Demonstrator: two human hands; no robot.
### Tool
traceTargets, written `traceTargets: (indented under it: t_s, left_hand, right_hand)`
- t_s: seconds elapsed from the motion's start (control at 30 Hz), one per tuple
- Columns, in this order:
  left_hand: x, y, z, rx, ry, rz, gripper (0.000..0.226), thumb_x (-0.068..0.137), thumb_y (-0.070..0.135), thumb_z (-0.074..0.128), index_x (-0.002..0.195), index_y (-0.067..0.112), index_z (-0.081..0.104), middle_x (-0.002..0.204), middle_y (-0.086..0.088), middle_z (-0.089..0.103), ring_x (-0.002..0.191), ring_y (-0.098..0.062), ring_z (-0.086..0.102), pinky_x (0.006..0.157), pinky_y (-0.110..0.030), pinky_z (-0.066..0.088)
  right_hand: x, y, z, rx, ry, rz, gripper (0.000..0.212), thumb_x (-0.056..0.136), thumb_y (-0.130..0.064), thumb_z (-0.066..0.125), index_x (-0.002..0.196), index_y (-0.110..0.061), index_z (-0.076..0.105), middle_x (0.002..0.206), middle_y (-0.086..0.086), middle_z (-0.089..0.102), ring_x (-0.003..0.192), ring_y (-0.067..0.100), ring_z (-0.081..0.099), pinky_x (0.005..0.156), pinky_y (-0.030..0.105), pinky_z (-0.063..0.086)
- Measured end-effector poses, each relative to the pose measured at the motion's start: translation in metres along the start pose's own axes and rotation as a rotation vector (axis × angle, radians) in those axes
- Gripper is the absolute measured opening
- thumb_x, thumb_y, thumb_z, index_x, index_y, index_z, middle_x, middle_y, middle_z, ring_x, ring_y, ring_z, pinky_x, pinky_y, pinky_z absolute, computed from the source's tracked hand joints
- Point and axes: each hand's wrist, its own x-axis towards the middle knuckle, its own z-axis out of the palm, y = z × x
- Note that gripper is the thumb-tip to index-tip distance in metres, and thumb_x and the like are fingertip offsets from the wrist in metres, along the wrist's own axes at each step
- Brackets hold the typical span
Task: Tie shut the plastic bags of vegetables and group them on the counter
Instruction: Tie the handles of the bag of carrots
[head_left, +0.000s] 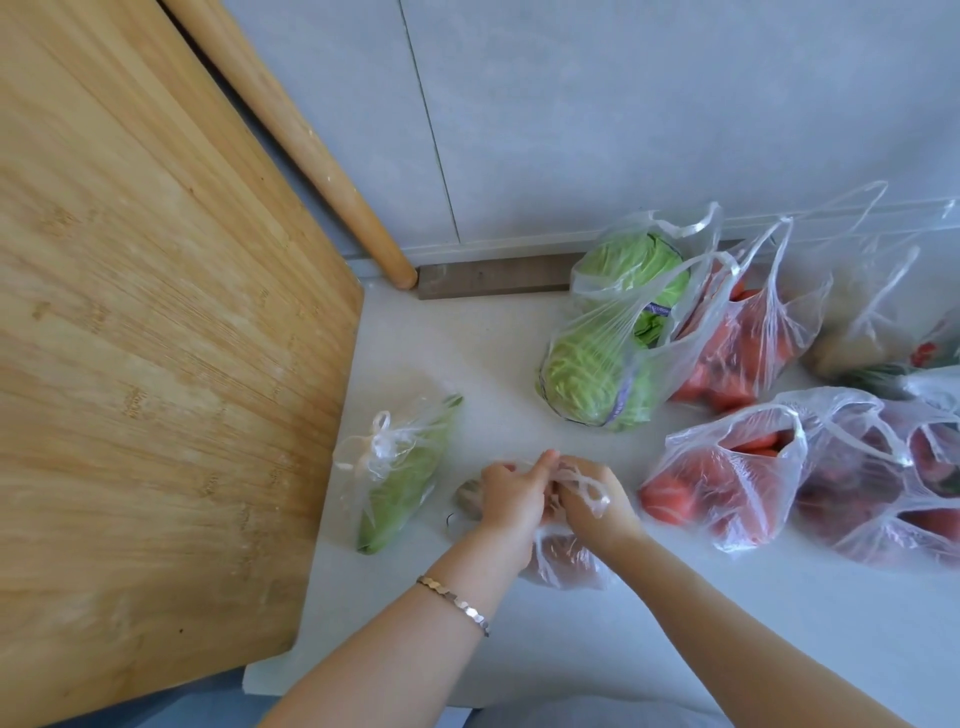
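Small bag (566, 564) rests on the counter (519, 353) directly in front of the person. Its contents are reddish-brown; I cannot tell what they are. Both hands meet over its mouth. Left hand (511, 493) and right hand (595, 512) each pinch the bag's plastic with curled fingers, and a handle loop (589, 486) drapes across the right knuckles. I judge the knot half-made. With the bag on the counter, its weight likely braces the pull. Just to the left, a green-vegetable bag (395, 483) lies knotted beside the cutting board (156, 364), probably the start of the finished group. To the right, the cabbage bag (613, 353) and the red-vegetable bag (722, 483) gape, handles loose, untied.
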Motion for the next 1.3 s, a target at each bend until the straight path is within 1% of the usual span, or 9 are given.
traceTargets:
  t_s: [0.17, 0.33, 0.47, 0.6, 0.73, 0.93, 1.03, 1.17, 1.3]
  left_hand:
    - [-0.009, 0.006, 0.000, 0.006, 0.069, 0.000, 0.029, 0.080, 0.025, 0.070, 0.089, -0.001, 0.063, 0.084, -0.015, 0.065, 0.067, -0.022, 0.061, 0.049, -0.019, 0.048]
    - [-0.007, 0.009, -0.002, 0.038, -0.171, -0.138, 0.037, 0.088, 0.038, 0.057, 0.068, 0.008, 0.062, 0.073, -0.013, 0.064, 0.073, -0.027, 0.065, 0.076, -0.038, 0.057]
    - [-0.014, 0.011, -0.007, -0.078, -0.302, 0.010, 0.030, 0.096, 0.028, 0.046, 0.077, 0.013, 0.064, 0.060, 0.000, 0.066, 0.056, -0.011, 0.064, 0.061, -0.027, 0.053]
    - [-0.026, 0.009, -0.013, 0.126, -0.223, 0.338, 0.030, 0.097, 0.022, 0.042, 0.069, 0.016, 0.052, 0.054, 0.005, 0.054, 0.048, 0.002, 0.050, 0.058, -0.015, 0.043]
    - [-0.027, -0.007, -0.023, 0.581, -0.225, 0.818, 0.036, 0.094, 0.035, 0.040, 0.093, 0.006, 0.062, 0.089, -0.005, 0.067, 0.082, -0.008, 0.060, 0.075, -0.014, 0.043]
    - [-0.016, 0.005, -0.027, 0.736, -0.078, 1.178, 0.027, 0.090, 0.020, 0.042, 0.083, 0.001, 0.061, 0.074, -0.013, 0.063, 0.073, -0.012, 0.050, 0.067, -0.008, 0.032]
    - [-0.011, 0.012, -0.028, 0.754, -0.083, 1.109, 0.032, 0.092, 0.025, 0.044, 0.079, 0.000, 0.058, 0.073, -0.013, 0.060, 0.064, -0.011, 0.048, 0.063, -0.012, 0.030]
    - [-0.006, 0.014, -0.026, 0.678, -0.124, 0.925, 0.032, 0.094, 0.024, 0.048, 0.085, -0.002, 0.063, 0.076, -0.009, 0.064, 0.069, -0.014, 0.055, 0.062, -0.011, 0.036]
    - [-0.006, 0.018, -0.018, 0.473, -0.293, 0.508, 0.025, 0.094, 0.017, 0.050, 0.072, 0.018, 0.060, 0.063, 0.006, 0.055, 0.053, 0.003, 0.049, 0.053, -0.006, 0.036]
  right_hand:
    - [-0.012, 0.002, 0.001, 0.137, -0.010, -0.050, 0.022, 0.089, -0.009, 0.055, 0.075, -0.026, 0.059, 0.082, 0.000, 0.055, 0.079, 0.008, 0.057, 0.065, 0.010, 0.042]
    - [-0.019, 0.004, 0.001, 0.268, 0.090, -0.058, 0.015, 0.090, -0.010, 0.053, 0.081, -0.012, 0.065, 0.081, 0.003, 0.057, 0.063, -0.010, 0.056, 0.059, 0.004, 0.042]
    - [-0.014, -0.005, 0.002, 0.467, 0.206, 0.069, 0.023, 0.093, -0.012, 0.050, 0.075, -0.006, 0.062, 0.044, -0.009, 0.055, 0.041, 0.000, 0.051, 0.043, 0.008, 0.040]
    - [-0.008, -0.008, 0.002, 0.685, 0.265, 0.255, 0.031, 0.094, -0.020, 0.048, 0.068, -0.010, 0.062, 0.043, -0.002, 0.058, 0.039, 0.008, 0.054, 0.044, 0.018, 0.047]
    - [0.003, -0.001, 0.001, 0.550, 0.195, 0.459, 0.008, 0.084, -0.009, 0.062, 0.077, -0.011, 0.063, 0.048, 0.000, 0.055, 0.038, 0.011, 0.050, 0.043, 0.021, 0.044]
    - [0.003, -0.011, -0.009, 0.062, 0.078, 0.101, 0.023, 0.080, 0.003, 0.049, 0.070, -0.015, 0.061, 0.054, -0.004, 0.050, 0.049, 0.010, 0.043, 0.054, 0.025, 0.036]
    - [-0.006, -0.008, -0.012, -0.015, -0.092, 0.005, 0.028, 0.078, 0.004, 0.048, 0.055, -0.011, 0.054, 0.051, 0.000, 0.043, 0.049, 0.009, 0.036, 0.057, 0.028, 0.031]
    - [-0.007, 0.000, -0.024, 0.208, -0.165, 0.091, 0.033, 0.075, 0.013, 0.056, 0.097, -0.010, 0.064, 0.070, 0.014, 0.067, 0.058, 0.020, 0.059, 0.066, 0.029, 0.054]
    - [-0.007, 0.008, -0.025, 0.567, -0.189, 0.102, 0.045, 0.070, 0.029, 0.053, 0.072, -0.013, 0.069, 0.064, 0.007, 0.069, 0.060, 0.015, 0.064, 0.064, 0.025, 0.056]
